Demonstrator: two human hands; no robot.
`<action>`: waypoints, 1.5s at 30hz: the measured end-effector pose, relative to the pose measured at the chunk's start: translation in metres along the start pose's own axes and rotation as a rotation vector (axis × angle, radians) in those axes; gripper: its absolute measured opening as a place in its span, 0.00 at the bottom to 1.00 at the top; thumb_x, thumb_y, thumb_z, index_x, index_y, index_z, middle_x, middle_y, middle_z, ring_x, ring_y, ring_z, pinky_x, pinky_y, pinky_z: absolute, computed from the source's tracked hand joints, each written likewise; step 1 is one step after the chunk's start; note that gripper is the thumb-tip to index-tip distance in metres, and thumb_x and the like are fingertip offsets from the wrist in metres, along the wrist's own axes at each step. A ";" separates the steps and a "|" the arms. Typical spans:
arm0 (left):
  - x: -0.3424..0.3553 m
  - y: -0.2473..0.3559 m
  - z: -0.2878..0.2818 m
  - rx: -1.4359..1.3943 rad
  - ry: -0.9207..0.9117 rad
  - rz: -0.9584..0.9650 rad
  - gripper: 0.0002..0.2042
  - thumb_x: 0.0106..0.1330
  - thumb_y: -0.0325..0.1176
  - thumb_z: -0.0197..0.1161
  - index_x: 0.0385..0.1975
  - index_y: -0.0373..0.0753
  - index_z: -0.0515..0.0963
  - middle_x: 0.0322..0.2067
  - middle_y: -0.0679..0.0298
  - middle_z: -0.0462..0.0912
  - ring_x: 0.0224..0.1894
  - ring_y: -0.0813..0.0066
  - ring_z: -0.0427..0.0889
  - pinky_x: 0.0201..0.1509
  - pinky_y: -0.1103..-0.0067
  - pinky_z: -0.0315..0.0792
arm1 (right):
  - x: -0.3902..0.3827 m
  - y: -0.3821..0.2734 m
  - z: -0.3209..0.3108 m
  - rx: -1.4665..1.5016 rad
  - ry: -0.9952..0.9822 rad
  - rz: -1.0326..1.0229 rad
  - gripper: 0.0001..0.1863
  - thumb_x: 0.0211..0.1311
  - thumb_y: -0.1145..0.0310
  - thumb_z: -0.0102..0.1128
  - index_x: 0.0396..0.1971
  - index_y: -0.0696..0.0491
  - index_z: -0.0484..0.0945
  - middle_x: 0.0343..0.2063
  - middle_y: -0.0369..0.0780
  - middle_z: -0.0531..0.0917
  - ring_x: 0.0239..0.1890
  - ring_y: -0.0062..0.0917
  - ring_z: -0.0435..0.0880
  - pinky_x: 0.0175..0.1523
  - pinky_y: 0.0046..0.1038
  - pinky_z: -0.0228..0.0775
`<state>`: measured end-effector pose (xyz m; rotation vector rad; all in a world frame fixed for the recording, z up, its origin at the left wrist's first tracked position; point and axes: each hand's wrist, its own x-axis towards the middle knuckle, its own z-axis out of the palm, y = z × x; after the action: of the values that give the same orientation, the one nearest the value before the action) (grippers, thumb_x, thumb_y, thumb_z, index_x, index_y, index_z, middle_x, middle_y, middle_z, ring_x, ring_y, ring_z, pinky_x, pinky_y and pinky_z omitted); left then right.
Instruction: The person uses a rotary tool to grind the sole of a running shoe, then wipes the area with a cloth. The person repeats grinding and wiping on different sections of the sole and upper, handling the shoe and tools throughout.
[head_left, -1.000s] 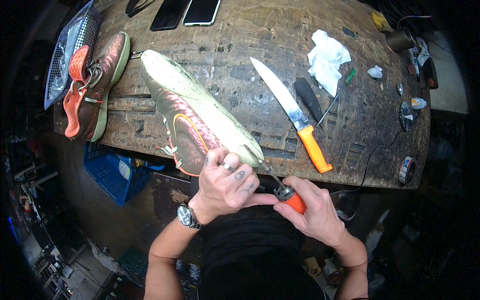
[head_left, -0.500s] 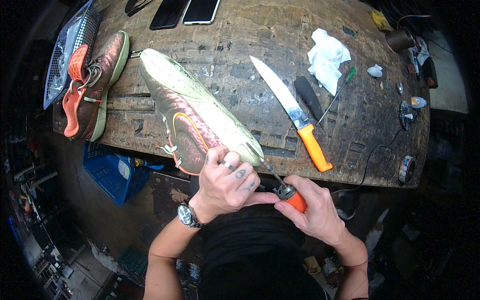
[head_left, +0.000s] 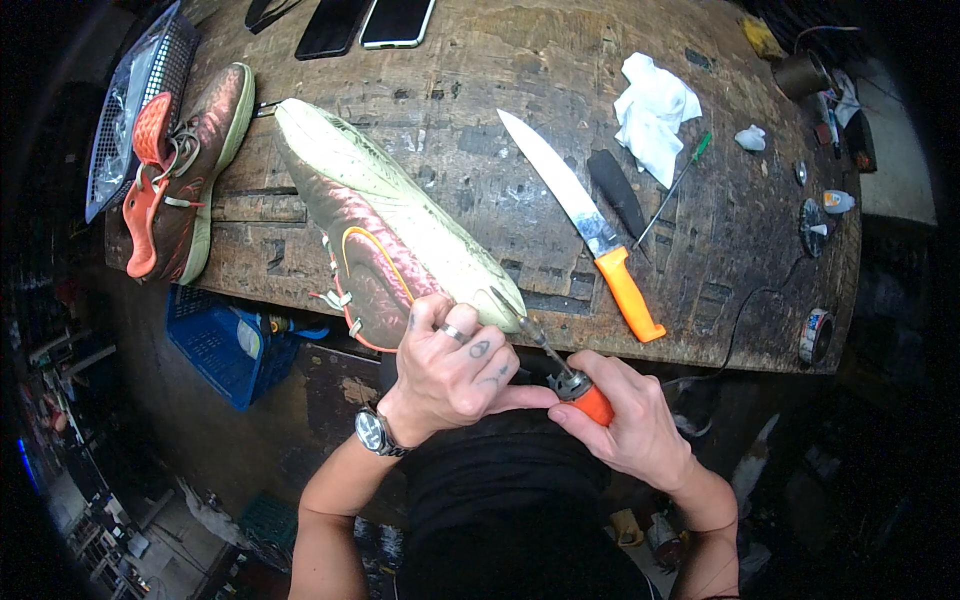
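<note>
While the bare, curled left hand (head_left: 455,368) steadies a brown-and-pink sports shoe (head_left: 385,255), the bare right hand (head_left: 632,412) holds an orange-handled, metal-shafted tool (head_left: 592,403) at its near end

Where the scarred brown wooden worktable (head_left: 450,85) meets its front edge, we find the shoe lying slantwise on its side, its pale green sole (head_left: 415,200) turned up. We see the left fingers bent narrowly against the shoe's near end and apparently closed on it, although their tips are hidden; the left thumb stretches out to the tool's dark collar. We note the right fingers wrapped about the orange handle, the slim shaft slanting away over the sole's near end. Whether the tip touches the sole or stands just off it, we cannot tell.

We judge the step in hand to be close tip work at this end of the sole, the left thumb serving as a brace. As we read it, the next move calls for a firm left hold and small, guided strokes of the tip, with the left thumb kept clear of the shaft. To the right, we mark a long steel knife with an orange handle (head_left: 622,285), well apart from both hands
</note>
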<state>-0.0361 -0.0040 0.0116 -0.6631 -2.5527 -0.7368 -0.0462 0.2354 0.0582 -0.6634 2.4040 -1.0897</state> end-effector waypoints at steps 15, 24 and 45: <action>0.001 0.001 -0.001 0.018 -0.011 0.006 0.24 0.49 0.59 0.76 0.14 0.46 0.75 0.20 0.71 0.72 0.29 0.69 0.72 0.45 0.67 0.66 | -0.002 0.000 0.001 -0.006 0.001 0.008 0.28 0.60 0.57 0.78 0.54 0.56 0.78 0.30 0.47 0.81 0.27 0.45 0.86 0.31 0.41 0.79; 0.000 -0.001 -0.001 0.013 -0.015 0.026 0.26 0.46 0.61 0.78 0.16 0.46 0.74 0.21 0.73 0.74 0.29 0.70 0.72 0.43 0.67 0.63 | -0.006 0.002 0.005 -0.014 0.019 -0.003 0.29 0.60 0.57 0.78 0.54 0.57 0.78 0.31 0.47 0.82 0.27 0.45 0.86 0.30 0.41 0.80; -0.002 -0.003 -0.002 -0.002 -0.006 0.032 0.26 0.46 0.61 0.79 0.17 0.45 0.75 0.24 0.73 0.77 0.31 0.70 0.75 0.42 0.67 0.62 | -0.001 -0.007 0.000 -0.018 -0.017 0.027 0.26 0.60 0.62 0.79 0.51 0.61 0.78 0.33 0.48 0.83 0.30 0.43 0.86 0.36 0.38 0.80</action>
<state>-0.0358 -0.0075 0.0111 -0.7059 -2.5413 -0.7283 -0.0437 0.2315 0.0637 -0.6418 2.4043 -1.0489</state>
